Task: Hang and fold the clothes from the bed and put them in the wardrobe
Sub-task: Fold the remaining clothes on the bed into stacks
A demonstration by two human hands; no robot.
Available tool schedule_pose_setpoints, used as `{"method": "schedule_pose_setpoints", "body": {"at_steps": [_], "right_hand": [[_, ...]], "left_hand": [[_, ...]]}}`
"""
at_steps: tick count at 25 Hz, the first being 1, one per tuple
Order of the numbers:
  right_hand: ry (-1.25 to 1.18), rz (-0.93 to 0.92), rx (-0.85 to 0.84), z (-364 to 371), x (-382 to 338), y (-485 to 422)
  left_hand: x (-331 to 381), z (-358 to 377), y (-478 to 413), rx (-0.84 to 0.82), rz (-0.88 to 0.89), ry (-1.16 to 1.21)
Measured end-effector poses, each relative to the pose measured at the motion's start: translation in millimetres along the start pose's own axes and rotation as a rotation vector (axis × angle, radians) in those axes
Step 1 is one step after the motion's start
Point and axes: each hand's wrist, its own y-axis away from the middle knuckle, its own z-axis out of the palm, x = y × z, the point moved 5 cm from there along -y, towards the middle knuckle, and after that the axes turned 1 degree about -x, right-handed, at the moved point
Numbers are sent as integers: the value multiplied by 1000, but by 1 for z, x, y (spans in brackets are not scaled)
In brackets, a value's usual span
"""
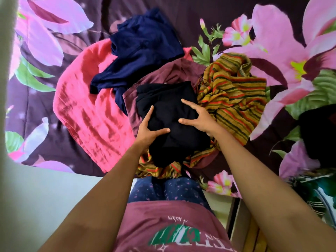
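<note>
I have both hands on the black garment, which sits as a compact, roughly folded bundle on top of the pile near the front edge of the bed. The left hand is spread wide against its left side, forefinger along the edge and thumb laid flat across the top. The right hand mirrors it on the right side. The other fingers are hidden by the cloth, so I cannot tell whether they reach underneath.

By my reading the task is at an early stage. This one piece looks close to folded, but it is not yet off the bed, and no wardrobe or hanger is in view. Under and around it lie a maroon garment, a crumpled navy garment, a large coral cloth and a rumpled striped cloth, all unfolded. Another dark item sits at the right edge, too cut off to identify.
</note>
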Motion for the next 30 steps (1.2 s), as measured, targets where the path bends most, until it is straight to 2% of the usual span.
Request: {"method": "schedule_pose_setpoints", "body": {"at_steps": [6,14,22,26,30], "right_hand": [[-12,-64,97,7,-23,47],[-138,-179,553,-19,-40,179],[-278,-110,1006,-49,31,340],[-373,-28,1160,-73,87,407],[-406,-14,1328,-121,132,476]], "left_hand": [[34,-4,31,-96,67,-120],[93,56,82,-408,284,-333],[102,208,153,-831,458,-691],[77,304,179,-973,506,-853],[64,411,212,-1076,592,-904]]}}
